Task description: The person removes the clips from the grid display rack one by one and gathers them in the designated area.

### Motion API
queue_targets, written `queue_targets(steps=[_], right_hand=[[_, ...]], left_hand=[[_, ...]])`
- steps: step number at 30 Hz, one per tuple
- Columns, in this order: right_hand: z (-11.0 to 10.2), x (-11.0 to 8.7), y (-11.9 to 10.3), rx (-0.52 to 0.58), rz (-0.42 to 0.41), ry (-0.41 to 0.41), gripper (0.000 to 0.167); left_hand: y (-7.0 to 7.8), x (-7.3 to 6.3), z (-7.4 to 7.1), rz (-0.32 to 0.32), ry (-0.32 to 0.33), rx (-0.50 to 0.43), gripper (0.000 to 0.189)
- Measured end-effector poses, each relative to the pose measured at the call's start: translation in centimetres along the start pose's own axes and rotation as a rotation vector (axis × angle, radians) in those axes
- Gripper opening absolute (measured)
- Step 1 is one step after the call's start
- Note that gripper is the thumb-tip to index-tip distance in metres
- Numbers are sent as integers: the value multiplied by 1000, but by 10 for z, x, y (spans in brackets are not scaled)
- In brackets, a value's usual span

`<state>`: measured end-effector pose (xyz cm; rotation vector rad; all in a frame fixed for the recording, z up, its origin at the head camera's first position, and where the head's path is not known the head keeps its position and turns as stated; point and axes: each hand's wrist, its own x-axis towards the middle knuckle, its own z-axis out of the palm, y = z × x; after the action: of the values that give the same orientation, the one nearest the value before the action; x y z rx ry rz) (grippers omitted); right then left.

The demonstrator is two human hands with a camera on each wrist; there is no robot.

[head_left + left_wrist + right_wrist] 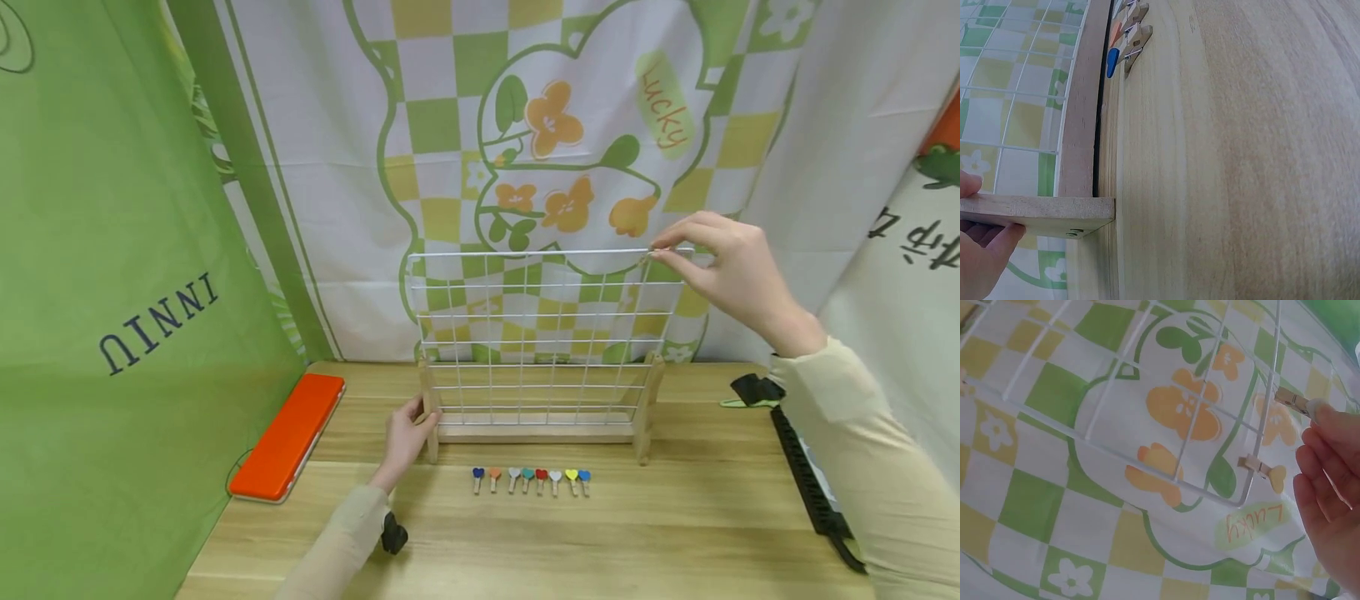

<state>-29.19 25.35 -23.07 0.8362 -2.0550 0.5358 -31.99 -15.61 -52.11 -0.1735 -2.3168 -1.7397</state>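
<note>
A white wire grid (543, 315) stands upright in a wooden stand (536, 432). My left hand (405, 437) grips the stand's left upright, seen in the left wrist view as a flat wooden board (1066, 209) between thumb and fingers. Up at the grid's top right, my right hand (723, 262) pinches a small wooden clothespin (1291, 399) by one end; its other end is right at the top wire. Near that corner another clothespin (1255, 465) with a yellowish heart is clipped to the grid.
Several heart-topped clothespins (527, 477) lie in a row before the stand. An orange-red case (288, 437) lies at left. At right, a black long object (802, 471) is partly behind my sleeve. Printed cloth (435, 125) hangs behind the grid.
</note>
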Motion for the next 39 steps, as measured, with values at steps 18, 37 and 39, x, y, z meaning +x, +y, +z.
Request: queue_targets(steps=[18,37,39], right_hand=[[74,-128,-7,139,23,-198,27],[140,-227,-3,358,288,-626,6],[142,-229,-2,364,300,-648,5]], left_hand=[[3,-2,0,9,16,-4,43],[1,-1,1,20,25,32,41],[2,-1,1,20,23,38,41]])
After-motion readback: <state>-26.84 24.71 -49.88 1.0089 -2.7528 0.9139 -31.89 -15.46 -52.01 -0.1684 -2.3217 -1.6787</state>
